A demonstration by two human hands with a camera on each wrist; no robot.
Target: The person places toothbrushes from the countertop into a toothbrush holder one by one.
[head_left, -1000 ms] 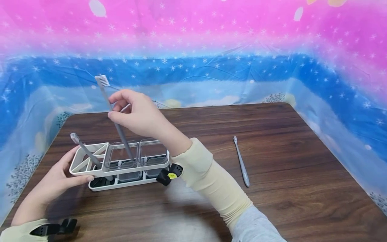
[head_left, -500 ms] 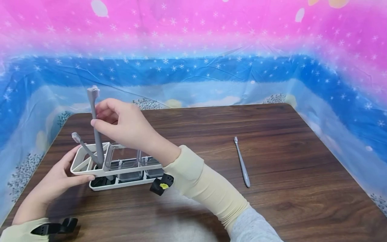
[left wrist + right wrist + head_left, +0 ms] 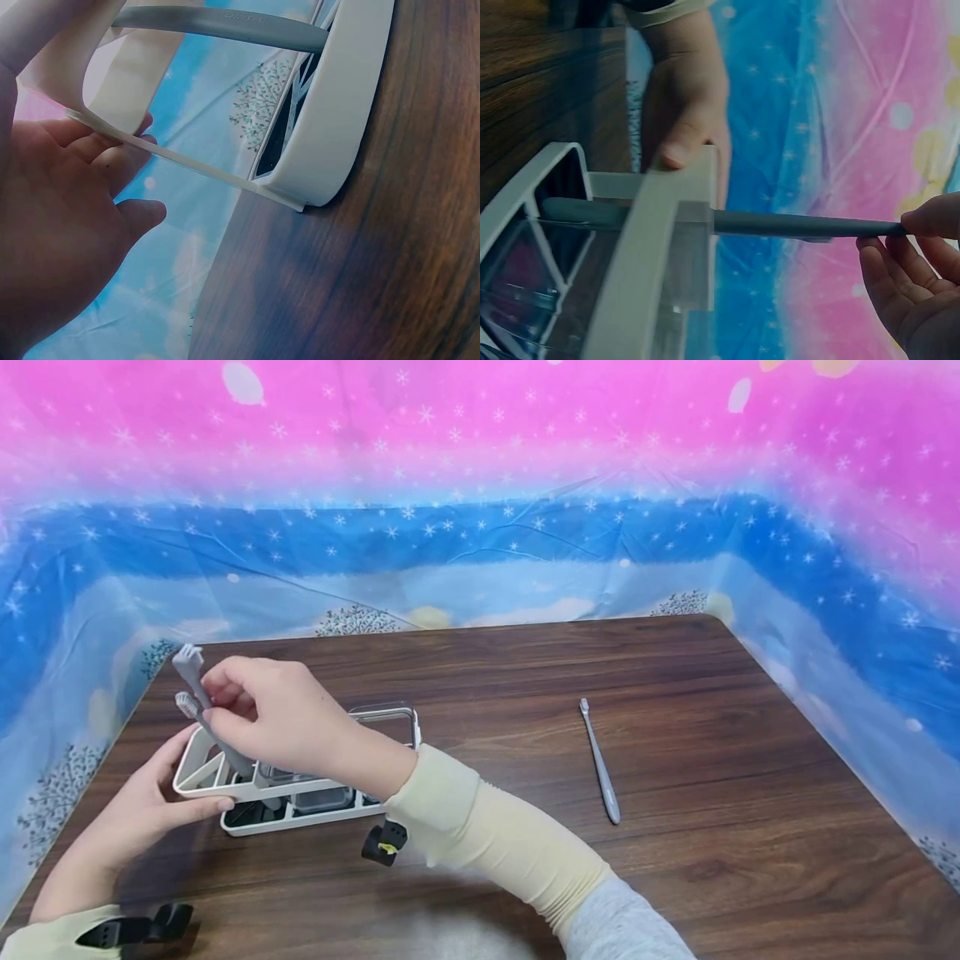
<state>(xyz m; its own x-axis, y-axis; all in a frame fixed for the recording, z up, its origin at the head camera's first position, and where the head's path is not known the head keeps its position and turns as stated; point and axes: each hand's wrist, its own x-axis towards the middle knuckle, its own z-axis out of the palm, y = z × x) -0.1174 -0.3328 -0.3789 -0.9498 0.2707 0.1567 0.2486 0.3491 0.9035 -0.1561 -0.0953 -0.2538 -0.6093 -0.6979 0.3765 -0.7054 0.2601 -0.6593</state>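
On the one brown wooden table (image 3: pixel 675 693), one white plastic holder with clear cups (image 3: pixel 225 785) is gripped at its end by the left hand (image 3: pixel 142 802), and two grey toothbrushes (image 3: pixel 197 689) stand in it, one pinched by the right hand (image 3: pixel 277 718), while a third grey toothbrush (image 3: pixel 600 764) lies well apart.

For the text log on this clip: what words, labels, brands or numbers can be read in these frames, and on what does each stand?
No text can be read.
Toothbrush handle in the white holder: faint embossed lettering in the left wrist view, too blurred to read.
Yellow mark on the right wrist strap: too small to tell whether it is text.
Toothbrush on the table, backdrop: no lettering, only stars and trees.
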